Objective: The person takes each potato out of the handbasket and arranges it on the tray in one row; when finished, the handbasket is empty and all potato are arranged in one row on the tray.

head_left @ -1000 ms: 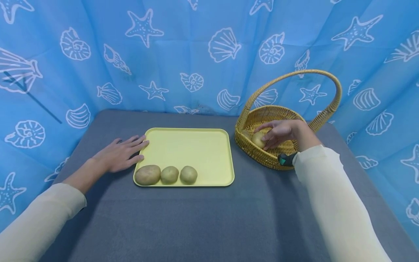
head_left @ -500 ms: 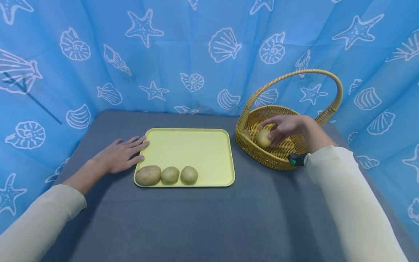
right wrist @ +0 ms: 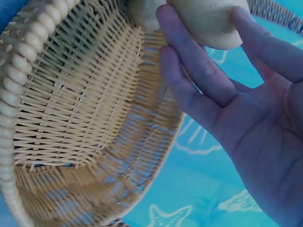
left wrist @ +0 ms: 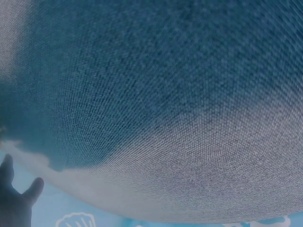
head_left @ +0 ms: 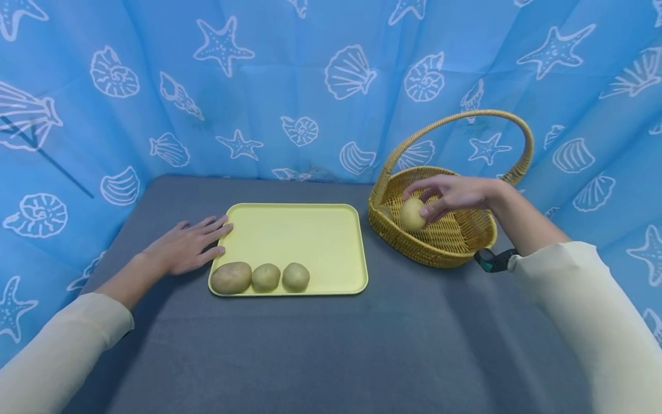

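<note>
Three potatoes (head_left: 266, 277) are lying on the tray (head_left: 310, 234); right hand (head_left: 457, 193) is clamping a fourth potato (head_left: 411, 215) over the basket (head_left: 416, 250), a fifth potato (right wrist: 144, 14) lying inside; left hand (head_left: 192, 246), fingers apart, is resting tray-side.

From my seat I'd call this a small curtained-off work spot, though I can't tell whether it sits in a home, a lab or a studio. I see a blue curtain (head_left: 310, 69) with white shells and starfish behind the back, left and right edges of a grey, cloth-topped table (head_left: 331, 356). A plain tray (head_left: 289, 236) and, towards the back right corner, a wicker basket (head_left: 434, 257) look household.
</note>
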Demonstrator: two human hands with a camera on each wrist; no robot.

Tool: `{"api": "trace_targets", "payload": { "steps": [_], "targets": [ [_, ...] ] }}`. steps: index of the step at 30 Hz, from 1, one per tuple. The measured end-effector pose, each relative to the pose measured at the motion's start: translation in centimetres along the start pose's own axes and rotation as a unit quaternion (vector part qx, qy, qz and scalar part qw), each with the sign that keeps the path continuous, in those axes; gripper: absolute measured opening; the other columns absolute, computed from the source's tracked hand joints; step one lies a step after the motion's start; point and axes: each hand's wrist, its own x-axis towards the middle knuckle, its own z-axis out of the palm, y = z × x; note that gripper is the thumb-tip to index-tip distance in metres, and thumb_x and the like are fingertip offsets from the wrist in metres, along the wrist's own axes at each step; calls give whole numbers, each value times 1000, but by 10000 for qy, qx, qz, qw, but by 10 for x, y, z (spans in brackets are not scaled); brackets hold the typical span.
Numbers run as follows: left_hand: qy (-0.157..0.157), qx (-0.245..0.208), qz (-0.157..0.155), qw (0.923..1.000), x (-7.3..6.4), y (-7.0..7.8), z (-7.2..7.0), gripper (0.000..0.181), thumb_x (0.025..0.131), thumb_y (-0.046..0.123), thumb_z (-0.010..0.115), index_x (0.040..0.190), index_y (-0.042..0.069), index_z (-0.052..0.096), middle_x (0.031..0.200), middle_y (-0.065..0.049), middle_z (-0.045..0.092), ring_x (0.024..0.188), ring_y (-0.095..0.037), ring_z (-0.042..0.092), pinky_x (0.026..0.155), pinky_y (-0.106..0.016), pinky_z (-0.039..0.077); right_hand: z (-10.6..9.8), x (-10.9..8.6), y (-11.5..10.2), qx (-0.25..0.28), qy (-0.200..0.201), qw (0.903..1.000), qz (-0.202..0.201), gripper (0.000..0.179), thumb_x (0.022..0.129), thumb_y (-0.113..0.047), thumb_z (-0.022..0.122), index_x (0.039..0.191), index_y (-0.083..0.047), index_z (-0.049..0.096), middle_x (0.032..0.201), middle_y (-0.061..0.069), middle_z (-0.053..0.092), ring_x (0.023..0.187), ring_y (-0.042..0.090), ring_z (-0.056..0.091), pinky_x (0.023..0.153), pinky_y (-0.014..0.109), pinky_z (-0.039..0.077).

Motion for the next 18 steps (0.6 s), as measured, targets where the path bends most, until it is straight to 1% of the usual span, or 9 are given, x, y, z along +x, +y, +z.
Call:
{"api": "trace_targets", "payload": {
  "steps": [4, 8, 12, 14, 18],
  "targets": [
    [-67, 14, -34, 10000, -1, 0, 0, 64, 106, 47, 40, 158, 12, 29, 163, -16, 23, 148, -40, 23, 107, -73, 22, 9, 0, -12, -339, -145, 9989, -298, 51, 98, -11, 64, 144, -3, 44, 121, 20, 57, 106, 33, 63, 96, 45, 52],
    [-18, 59, 30, 10000, -1, 1, 0, 63, 106, 46, 41, 158, 11, 31, 162, -18, 25, 147, -41, 24, 107, -73, 24, 20, 5, -22, -627, -234, 9951, -723, 49, 97, -12, 64, 143, -3, 47, 126, 17, 56, 112, 34, 60, 93, 47, 53],
    [32, 35, 98, 9999, -2, 2, -1, 63, 106, 46, 42, 157, 10, 32, 161, -18, 26, 146, -42, 25, 106, -72, 24, 33, 15, -29, -983, -302, 9877, -1180, 47, 97, -12, 65, 141, -3, 50, 128, 13, 58, 118, 32, 56, 92, 46, 54],
    [12, 25, 83, 10000, -2, 2, -2, 63, 106, 46, 41, 157, 11, 31, 162, -17, 25, 147, -41, 24, 107, -72, 23, 41, 21, -32, -1165, -293, 9837, -1339, 46, 97, -13, 66, 140, -5, 52, 129, 11, 59, 121, 30, 55, 94, 43, 51],
    [9, 42, 71, 10000, -1, 0, -1, 63, 106, 47, 40, 158, 11, 31, 162, -17, 25, 147, -41, 24, 107, -72, 23, 57, 32, -38, -1274, -304, 9791, -1556, 44, 96, -13, 67, 138, -8, 54, 128, 10, 60, 122, 29, 54, 95, 44, 49]
  ]
}}
